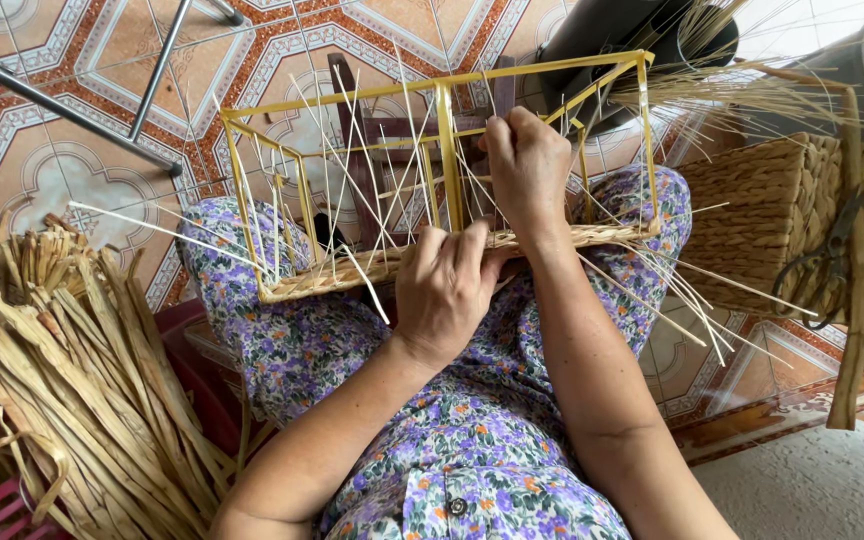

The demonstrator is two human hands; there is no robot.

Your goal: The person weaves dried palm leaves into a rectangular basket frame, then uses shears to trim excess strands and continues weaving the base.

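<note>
Yellow basket frame [447,150] rests across lap, woven strip along near edge. Left hand [444,290] clamps that woven edge, fingers curled. Right hand [527,165] pinches thin straw strands [672,285] inside frame. Dried fibre bundle [72,370] lies left.

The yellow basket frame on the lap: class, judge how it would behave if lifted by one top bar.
The yellow basket frame is thin open bars, so probably light. It might flex slightly. The loose pale strands poking out look springy and would likely sway or snag.
</note>
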